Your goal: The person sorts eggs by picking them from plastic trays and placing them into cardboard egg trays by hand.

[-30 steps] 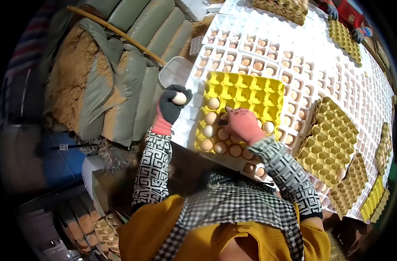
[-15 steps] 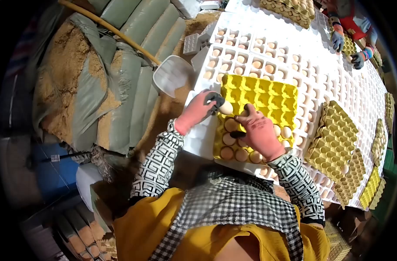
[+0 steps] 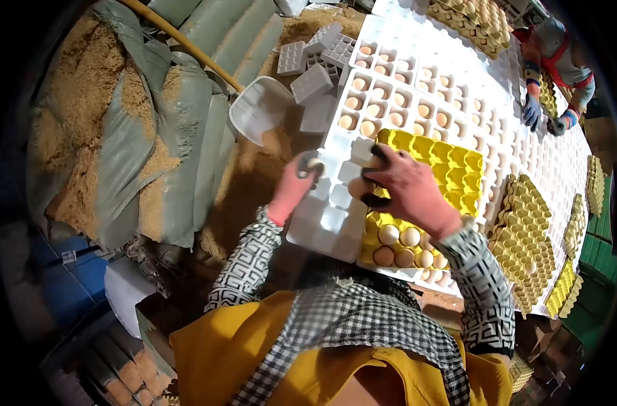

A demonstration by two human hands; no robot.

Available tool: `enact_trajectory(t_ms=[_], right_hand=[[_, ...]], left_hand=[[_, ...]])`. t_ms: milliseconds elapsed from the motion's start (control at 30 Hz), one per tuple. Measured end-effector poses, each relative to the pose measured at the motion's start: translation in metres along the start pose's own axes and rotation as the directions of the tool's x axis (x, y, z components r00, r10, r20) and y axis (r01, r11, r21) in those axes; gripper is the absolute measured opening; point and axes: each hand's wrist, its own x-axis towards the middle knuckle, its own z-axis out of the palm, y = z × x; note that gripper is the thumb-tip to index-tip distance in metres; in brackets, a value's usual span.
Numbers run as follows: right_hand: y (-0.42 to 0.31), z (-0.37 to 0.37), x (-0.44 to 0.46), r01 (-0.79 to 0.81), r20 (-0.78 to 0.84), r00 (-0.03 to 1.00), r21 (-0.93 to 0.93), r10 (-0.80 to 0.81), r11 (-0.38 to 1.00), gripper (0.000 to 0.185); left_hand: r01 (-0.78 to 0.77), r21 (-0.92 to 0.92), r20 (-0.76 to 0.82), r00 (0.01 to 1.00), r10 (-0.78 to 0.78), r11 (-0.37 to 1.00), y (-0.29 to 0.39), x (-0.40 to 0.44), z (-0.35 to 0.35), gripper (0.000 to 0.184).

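Note:
My left hand (image 3: 299, 181), in a pink and black glove, is closed on a pale egg (image 3: 314, 164) above the left edge of a white foam tray (image 3: 332, 218). Over the border between that tray and a yellow egg tray (image 3: 450, 166), my right hand (image 3: 406, 186) has its fingers curled round a brown egg (image 3: 358, 189). Several eggs sit in the lower rows of the yellow tray, while its upper cups show no eggs. Part of the yellow tray is hidden under my right hand.
White foam trays with eggs (image 3: 368, 109) stretch beyond. Cardboard egg trays (image 3: 521, 233) lie on the right. A co-worker's gloved hands (image 3: 546, 120) are at the upper right. Green sacks (image 3: 190, 145), a white scoop (image 3: 261, 108) and foam pieces (image 3: 313, 82) are left.
My left hand has moved away from the yellow tray, out over the foam's left edge. My right hand has come up and left with a brown egg. The view has shifted, showing more foam pieces.

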Motion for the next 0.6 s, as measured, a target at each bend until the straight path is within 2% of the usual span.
enact_trajectory(t_ms=[67, 100, 133, 167, 200, 233, 267, 300, 333, 367, 400, 433, 467, 500, 533, 600], right_hand=[[0.001, 0.030, 0.045, 0.078, 0.251, 0.968, -0.203, -0.025, 0.976, 0.021], [-0.001, 0.044, 0.061, 0.142, 0.338, 0.941, -0.342, -0.020, 0.929, 0.019], [0.000, 0.063, 0.070, 0.215, 0.421, 0.907, -0.464, 0.001, 0.860, 0.018], [0.023, 0.116, 0.066, 0.213, 0.290, 0.956, -0.549, -0.055, 0.809, 0.020], [0.021, 0.119, 0.069, 0.170, 0.281, 0.960, -0.520, -0.020, 0.837, 0.022], [0.019, 0.121, 0.072, 0.126, 0.271, 0.962, -0.491, 0.014, 0.862, 0.025], [0.023, 0.118, 0.067, 0.280, 0.359, 0.929, -0.539, -0.084, 0.795, 0.027], [0.016, 0.103, 0.067, 0.192, 0.387, 0.922, -0.465, 0.003, 0.864, 0.028], [0.010, 0.088, 0.068, 0.089, 0.412, 0.907, -0.397, 0.090, 0.914, 0.029], [0.006, 0.077, 0.058, -0.035, 0.221, 0.972, -0.216, 0.084, 0.976, 0.028], [0.006, 0.066, 0.045, -0.117, 0.023, 0.993, -0.009, 0.117, 0.993, 0.027], [0.004, 0.053, 0.037, -0.231, -0.065, 0.967, 0.178, 0.245, 0.957, 0.029], [0.001, 0.040, 0.029, -0.315, -0.120, 0.917, 0.368, 0.380, 0.875, 0.032], [-0.004, 0.027, 0.024, -0.461, -0.028, 0.828, 0.533, 0.560, 0.709, 0.039], [0.000, 0.028, 0.015, -0.543, 0.044, 0.755, 0.602, 0.654, 0.586, 0.037], [-0.009, 0.029, 0.017, -0.384, -0.128, 0.838, 0.552, 0.530, 0.740, 0.038]], left_hand=[[-0.239, 0.305, 0.111, 0.970, 0.214, 0.922, -0.001, 0.004, 0.007, 0.042], [-0.206, 0.321, 0.132, 0.976, 0.171, 0.924, 0.008, 0.008, 0.004, 0.043], [0.025, -0.063, 0.113, 0.993, -0.018, 0.998, 0.005, 0.014, 0.004, 0.036], [0.103, -0.239, 0.067, 0.994, -0.090, 0.966, -0.008, 0.022, -0.001, 0.036], [0.167, -0.408, 0.036, 0.985, -0.167, 0.898, -0.009, 0.030, -0.008, 0.035], [0.121, -0.506, 0.002, 0.990, -0.140, 0.854, -0.009, 0.039, -0.007, 0.036], [0.074, -0.598, -0.037, 0.992, -0.120, 0.798, -0.009, 0.047, 0.000, 0.037], [0.024, -0.683, -0.080, 0.991, -0.107, 0.730, -0.006, 0.056, 0.007, 0.037], [-0.047, -0.358, -0.198, 0.980, -0.027, 0.933, -0.041, 0.079, 0.021, 0.038], [-0.177, -0.155, -0.116, 0.980, 0.160, 0.972, -0.028, 0.083, 0.032, 0.041], [-0.325, 0.039, 0.000, 0.946, 0.325, 0.945, -0.013, 0.085, 0.040, 0.043], [-0.447, 0.420, 0.186, 0.894, 0.408, 0.790, -0.012, 0.086, 0.043, 0.046], [-0.539, 0.695, 0.384, 0.838, 0.389, 0.476, -0.012, 0.084, 0.045, 0.048], [-0.537, 0.684, 0.380, 0.840, 0.387, 0.494, -0.015, 0.081, 0.043, 0.056], [-0.506, 0.613, 0.317, 0.861, 0.398, 0.607, -0.017, 0.080, 0.040, 0.058], [-0.445, 0.427, 0.212, 0.895, 0.392, 0.787, -0.015, 0.075, 0.029, 0.062]])
